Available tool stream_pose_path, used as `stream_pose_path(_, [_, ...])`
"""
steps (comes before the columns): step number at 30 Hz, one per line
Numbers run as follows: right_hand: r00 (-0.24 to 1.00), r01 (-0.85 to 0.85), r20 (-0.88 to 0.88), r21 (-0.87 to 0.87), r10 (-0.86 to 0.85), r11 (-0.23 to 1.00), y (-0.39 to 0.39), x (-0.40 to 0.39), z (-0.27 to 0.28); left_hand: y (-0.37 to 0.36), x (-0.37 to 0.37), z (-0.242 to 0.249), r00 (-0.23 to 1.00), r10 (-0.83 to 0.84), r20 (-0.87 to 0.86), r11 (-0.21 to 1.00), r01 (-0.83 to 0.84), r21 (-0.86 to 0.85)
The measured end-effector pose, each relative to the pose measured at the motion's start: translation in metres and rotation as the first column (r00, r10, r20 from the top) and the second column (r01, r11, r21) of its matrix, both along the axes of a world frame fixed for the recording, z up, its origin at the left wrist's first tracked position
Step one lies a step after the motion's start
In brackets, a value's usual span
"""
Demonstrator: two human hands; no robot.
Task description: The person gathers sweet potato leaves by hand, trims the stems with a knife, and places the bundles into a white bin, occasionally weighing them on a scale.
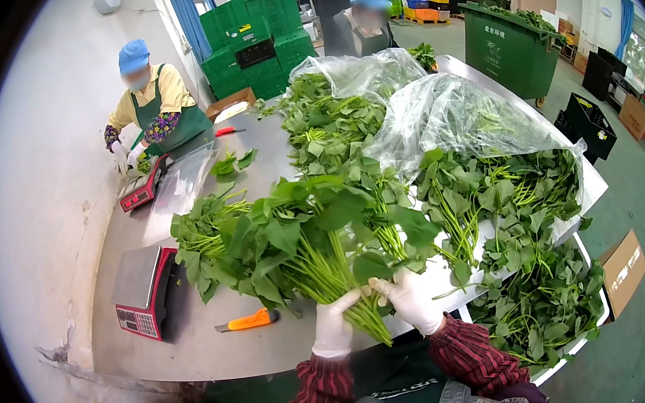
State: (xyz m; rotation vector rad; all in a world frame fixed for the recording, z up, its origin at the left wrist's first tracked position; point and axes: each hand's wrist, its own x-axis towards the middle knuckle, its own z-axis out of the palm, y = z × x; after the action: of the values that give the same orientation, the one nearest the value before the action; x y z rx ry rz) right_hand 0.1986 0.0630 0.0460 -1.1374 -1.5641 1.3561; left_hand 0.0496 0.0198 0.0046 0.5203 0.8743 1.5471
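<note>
Both of my hands wear white gloves. My left hand is wrapped round the lower stems of a bunch of leafy greens, whose leaves fan out up and to the left. My right hand is closed at the right side of the same stems, its fingertips pinched against them. The cut stem ends point down over the table's near edge. Left of the bunch lies an orange utility knife with its blade out. A red and silver weighing scale stands farther left.
Loose greens are heaped on the steel table, partly under clear plastic sheeting. A white-rimmed bin of greens stands at right. A co-worker handles greens by a second scale; another person stands behind.
</note>
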Motion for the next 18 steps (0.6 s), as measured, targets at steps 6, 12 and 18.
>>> stream_pose_path(6, [0.941,0.036,-0.329,0.34,0.083,0.94,-0.048,0.03,-0.025,0.01,-0.027,-0.001,0.944,0.13,0.304,0.991,-0.127,-0.029])
stream_pose_path(12, [0.91,-0.356,-0.243,-0.042,0.336,0.934,-0.068,0.041,0.028,0.009,-0.024,0.017,0.963,0.016,0.27,0.996,-0.04,0.083])
stream_pose_path(18, [0.951,-0.191,0.02,0.821,0.308,0.537,-0.088,0.07,0.058,0.025,-0.037,0.036,0.968,0.218,0.124,0.975,-0.221,0.016])
